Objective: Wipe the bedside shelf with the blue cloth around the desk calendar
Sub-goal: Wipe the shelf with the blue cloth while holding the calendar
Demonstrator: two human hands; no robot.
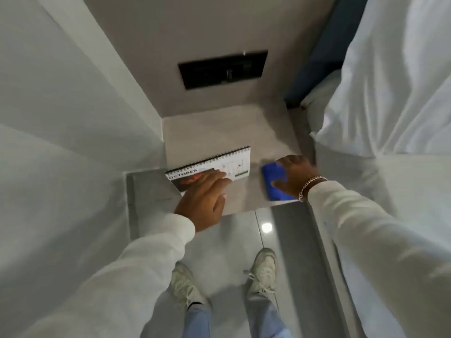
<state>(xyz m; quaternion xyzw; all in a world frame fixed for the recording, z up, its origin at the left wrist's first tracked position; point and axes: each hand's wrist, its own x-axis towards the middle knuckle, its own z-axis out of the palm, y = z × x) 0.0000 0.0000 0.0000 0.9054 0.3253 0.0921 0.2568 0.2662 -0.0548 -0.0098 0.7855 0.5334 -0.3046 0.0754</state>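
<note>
A grey bedside shelf (pixel 219 132) fills the corner between a white wall and the bed. A spiral-bound desk calendar (pixel 227 164) stands near its front left, showing an October page. My left hand (pixel 202 201) rests on the calendar's lower front, fingers on the page. A folded blue cloth (pixel 274 179) lies flat on the shelf's front right. My right hand (pixel 295 174) presses down on it, with a chain bracelet at the wrist. The cloth sits just right of the calendar, apart from it.
A dark rectangular panel (pixel 223 69) is set in the wall above the shelf. The bed with white sheets (pixel 390 93) borders the right side, its grey frame (pixel 300 240) running toward me. A white wall (pixel 73 118) closes the left. My shoes (pixel 262 272) stand on glossy floor tiles.
</note>
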